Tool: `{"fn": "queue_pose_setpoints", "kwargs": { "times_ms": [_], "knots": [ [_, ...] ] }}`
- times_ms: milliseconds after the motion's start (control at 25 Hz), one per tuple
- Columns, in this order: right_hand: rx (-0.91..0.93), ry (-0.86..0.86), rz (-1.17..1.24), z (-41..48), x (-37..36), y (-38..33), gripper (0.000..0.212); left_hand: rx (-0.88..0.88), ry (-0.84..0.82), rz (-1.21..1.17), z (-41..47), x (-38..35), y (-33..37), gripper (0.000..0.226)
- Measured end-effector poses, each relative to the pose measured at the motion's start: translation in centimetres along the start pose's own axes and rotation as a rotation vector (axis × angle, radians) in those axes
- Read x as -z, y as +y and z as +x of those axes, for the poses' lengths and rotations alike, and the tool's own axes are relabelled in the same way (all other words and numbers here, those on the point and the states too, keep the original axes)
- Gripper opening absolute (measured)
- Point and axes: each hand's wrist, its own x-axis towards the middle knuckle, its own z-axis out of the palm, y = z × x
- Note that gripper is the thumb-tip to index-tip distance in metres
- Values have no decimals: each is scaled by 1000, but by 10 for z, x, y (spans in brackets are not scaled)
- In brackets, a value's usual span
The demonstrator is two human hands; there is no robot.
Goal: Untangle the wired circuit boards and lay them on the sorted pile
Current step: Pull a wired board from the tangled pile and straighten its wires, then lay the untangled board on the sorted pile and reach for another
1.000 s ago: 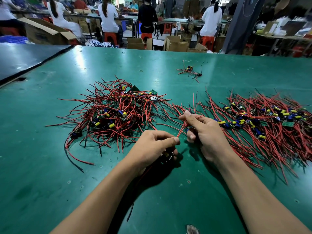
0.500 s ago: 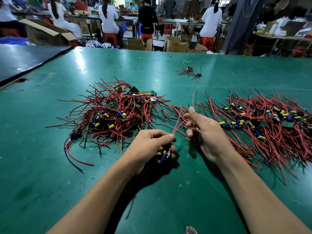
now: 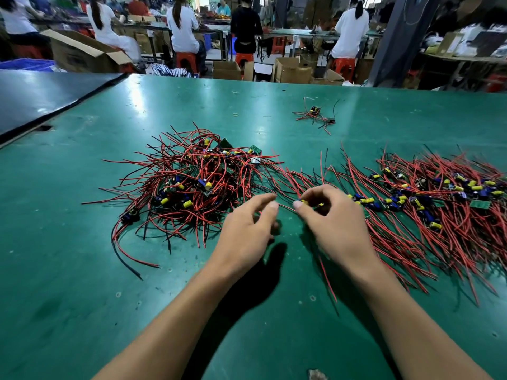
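Both bare forearms reach forward over the green-topped work table, wrists low, backs of the hands up. The left hand hovers just right of the tangled heap of red and black wires and small green circuit boards. Its fingers are relaxed and slightly spread, thumb and forefinger apart, gripping nothing. The right hand, further right of the heap, has its fingers curled, and thumb and fingertips pinch a small wired circuit board with yellow capacitors. Its red lead trails back under the palm. Right of the heap, beyond that hand, lies the sorted pile of combed-out red-wired boards. Behind the heap and well apart sits a small stray bundle of wired boards.
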Motion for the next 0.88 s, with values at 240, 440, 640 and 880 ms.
{"fn": "queue_pose_setpoints", "kwargs": {
  "times_ms": [240,440,640,880],
  "knots": [
    [9,166,-405,8,21,14,20,-120,134,769,5,14,-13,34],
    [284,-69,-274,-8,-4,-1,13,-75,123,985,14,11,-10,30],
    [203,-180,-506,-7,-9,11,25,-118,237,870,14,21,-14,17],
    [183,-132,-725,3,-5,14,26,-193,334,504,6,22,-9,9]
  ]
}}
